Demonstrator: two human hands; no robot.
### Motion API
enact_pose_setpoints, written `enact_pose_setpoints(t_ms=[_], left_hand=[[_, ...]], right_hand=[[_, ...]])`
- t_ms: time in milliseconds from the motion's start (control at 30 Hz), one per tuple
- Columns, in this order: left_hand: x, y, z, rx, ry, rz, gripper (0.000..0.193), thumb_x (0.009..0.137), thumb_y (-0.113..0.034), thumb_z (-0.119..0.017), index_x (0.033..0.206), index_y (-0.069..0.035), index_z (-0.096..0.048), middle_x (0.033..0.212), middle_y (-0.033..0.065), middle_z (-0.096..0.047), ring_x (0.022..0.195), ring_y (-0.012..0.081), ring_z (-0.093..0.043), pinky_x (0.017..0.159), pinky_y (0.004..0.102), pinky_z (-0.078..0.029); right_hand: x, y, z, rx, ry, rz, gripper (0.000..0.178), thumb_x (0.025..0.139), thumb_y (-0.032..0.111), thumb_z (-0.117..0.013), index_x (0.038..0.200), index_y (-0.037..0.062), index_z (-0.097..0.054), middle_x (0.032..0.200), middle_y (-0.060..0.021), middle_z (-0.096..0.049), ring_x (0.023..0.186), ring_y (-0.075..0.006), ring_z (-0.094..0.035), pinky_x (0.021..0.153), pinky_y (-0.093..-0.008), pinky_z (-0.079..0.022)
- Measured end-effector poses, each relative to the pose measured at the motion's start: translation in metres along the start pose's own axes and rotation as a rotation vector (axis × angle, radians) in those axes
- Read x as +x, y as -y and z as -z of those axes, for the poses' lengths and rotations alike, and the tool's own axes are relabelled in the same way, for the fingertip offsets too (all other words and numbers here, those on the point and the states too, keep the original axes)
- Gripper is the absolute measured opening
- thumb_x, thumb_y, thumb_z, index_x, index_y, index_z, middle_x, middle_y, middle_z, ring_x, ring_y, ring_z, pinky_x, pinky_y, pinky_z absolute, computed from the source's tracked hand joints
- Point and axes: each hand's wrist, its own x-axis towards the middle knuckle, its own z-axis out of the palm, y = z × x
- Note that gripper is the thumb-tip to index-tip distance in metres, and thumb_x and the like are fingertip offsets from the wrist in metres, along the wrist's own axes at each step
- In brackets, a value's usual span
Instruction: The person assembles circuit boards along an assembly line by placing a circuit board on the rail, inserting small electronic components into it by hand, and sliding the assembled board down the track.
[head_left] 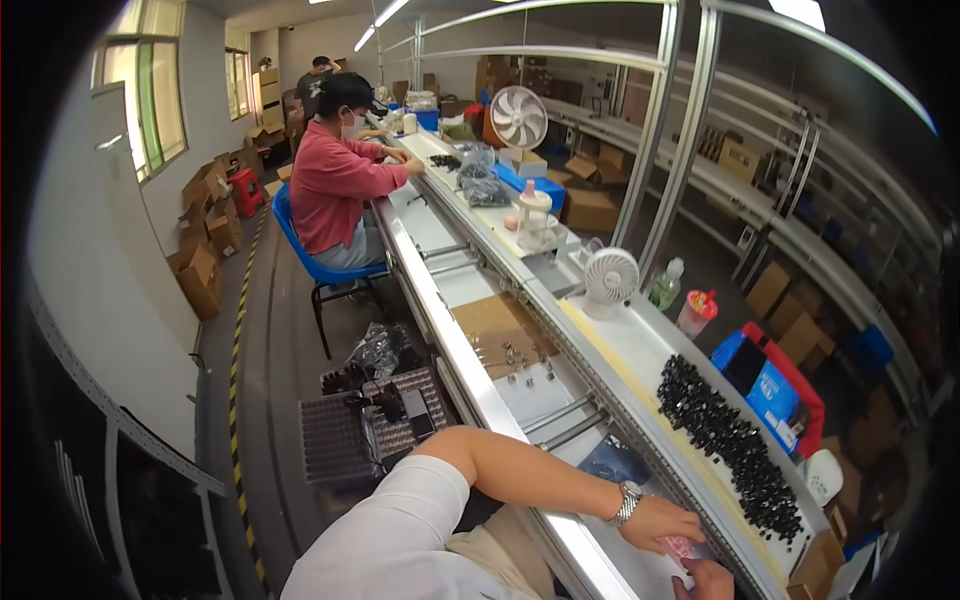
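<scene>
My left hand [660, 522], with a metal-band watch [627, 503] on its wrist, reaches over the white work surface at the lower right. Its fingers are bent down and closed on a small pink patterned piece [680, 547], whose exact kind I cannot make out. Just below it, my right hand [708, 580] comes in at the lower edge, with fingers and thumb curled together. Whatever lies between them is too small or hidden to name. A long pile of small black parts [720, 445] lies on the raised shelf beyond both hands.
Left of my hands are a dark bag [615, 460], metal rails and cardboard [505, 335] with small metal parts. A small white fan [610, 278], a cup [697, 312] and a blue-red bin [765, 385] stand beyond. A co-worker [345, 185] sits farther along; trays [335, 440] lie below.
</scene>
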Motion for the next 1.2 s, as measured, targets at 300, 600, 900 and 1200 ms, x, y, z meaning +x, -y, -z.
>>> enact_pose_setpoints(t_ms=[300,600,900,1200], left_hand=[[0.057,-0.067,0.004,0.142,0.264,-0.038,0.077,0.075,-0.012,-0.075,0.146,-0.004,-0.045,0.132,0.0186,-0.057,0.112,0.0337,-0.062,0.093,0.0393,-0.053],[0.030,-0.053,0.018,-0.801,0.045,0.317,0.062,0.084,-0.009,-0.073,0.141,-0.005,-0.050,0.128,0.0138,-0.063,0.096,0.0209,-0.068,0.080,0.0296,-0.056],[0.020,-0.041,-0.018,-1.109,0.013,0.392,0.046,0.091,-0.006,-0.071,0.135,-0.003,-0.057,0.126,0.0143,-0.065,0.095,0.0198,-0.069,0.081,0.0304,-0.057],[0.014,-0.031,-0.011,-0.743,0.382,0.507,0.046,0.095,-0.003,-0.072,0.138,-0.002,-0.055,0.133,0.0168,-0.061,0.116,0.0252,-0.066,0.097,0.0355,-0.057]], right_hand=[[0.028,0.065,0.040,-0.180,0.011,-0.020,0.029,0.085,0.011,-0.073,0.114,0.0054,-0.070,0.108,-0.0119,-0.071,0.089,-0.0336,-0.069,0.077,-0.0417,-0.055],[0.015,0.047,0.033,-0.223,-0.176,0.031,0.023,0.083,0.004,-0.074,0.105,0.0028,-0.068,0.106,-0.0104,-0.068,0.086,-0.0315,-0.066,0.076,-0.0403,-0.054],[-0.005,0.019,0.029,-0.016,-0.229,0.210,0.022,0.079,-0.004,-0.071,0.100,0.0004,-0.068,0.105,-0.0109,-0.066,0.084,-0.0301,-0.063,0.073,-0.0395,-0.052],[0.012,0.055,0.051,0.256,0.287,-0.319,0.024,0.086,0.004,-0.071,0.110,0.0006,-0.071,0.082,-0.0125,-0.064,0.068,-0.0297,-0.059,0.061,-0.0402,-0.047]])
